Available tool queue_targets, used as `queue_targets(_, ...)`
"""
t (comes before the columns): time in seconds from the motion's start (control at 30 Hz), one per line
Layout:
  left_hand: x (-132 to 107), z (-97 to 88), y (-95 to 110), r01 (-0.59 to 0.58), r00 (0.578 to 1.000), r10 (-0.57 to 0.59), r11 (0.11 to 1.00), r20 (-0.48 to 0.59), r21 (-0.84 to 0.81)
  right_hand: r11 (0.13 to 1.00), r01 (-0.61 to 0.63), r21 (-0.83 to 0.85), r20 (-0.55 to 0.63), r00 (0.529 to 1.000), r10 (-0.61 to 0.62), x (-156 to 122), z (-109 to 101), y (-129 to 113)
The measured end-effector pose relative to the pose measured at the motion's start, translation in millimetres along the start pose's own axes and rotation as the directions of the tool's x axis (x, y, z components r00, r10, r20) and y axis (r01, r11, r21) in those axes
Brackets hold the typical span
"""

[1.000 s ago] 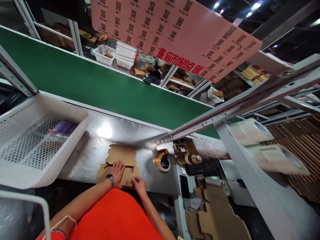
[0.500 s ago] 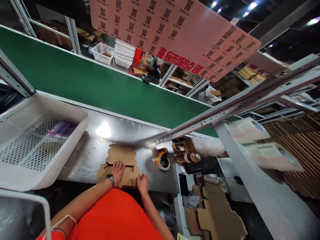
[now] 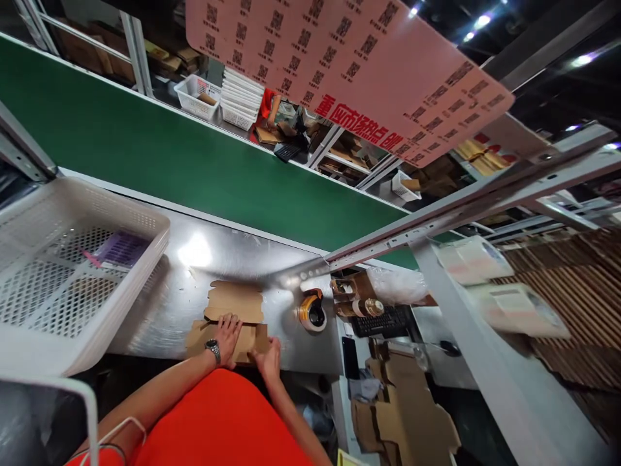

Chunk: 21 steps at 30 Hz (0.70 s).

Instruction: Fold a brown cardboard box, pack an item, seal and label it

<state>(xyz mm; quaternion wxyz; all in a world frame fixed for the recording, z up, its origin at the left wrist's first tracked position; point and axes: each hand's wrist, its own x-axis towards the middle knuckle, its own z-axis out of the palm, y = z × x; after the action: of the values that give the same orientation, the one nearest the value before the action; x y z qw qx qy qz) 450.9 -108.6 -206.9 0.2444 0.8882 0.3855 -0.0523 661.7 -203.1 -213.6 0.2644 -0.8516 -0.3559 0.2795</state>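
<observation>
Your left hand [image 3: 227, 334] hides the middle of the flat cardboard blank [image 3: 235, 303], and your right hand [image 3: 269, 357] covers its near corner. The white basket [image 3: 116, 272] runs off the left edge.

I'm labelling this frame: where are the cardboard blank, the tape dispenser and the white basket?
cardboard blank [image 3: 236, 302]: head view, upper panel.
tape dispenser [image 3: 311, 312]: head view, tape roll.
white basket [image 3: 145, 249]: head view, right wall.
</observation>
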Motion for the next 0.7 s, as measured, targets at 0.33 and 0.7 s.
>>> queue_targets(0.33,-4,-3.1,5,-0.002,1.000,0.002,1.000,0.006,-0.009,0.965,0.261,-0.019,-0.178,0.949,-0.260,-20,24,29)
queue_targets(0.7,-7,-18.9,16,0.004,1.000,-0.004,1.000,0.024,-0.003,0.914,0.393,-0.106,-0.172,0.898,-0.406,-33,45,32)
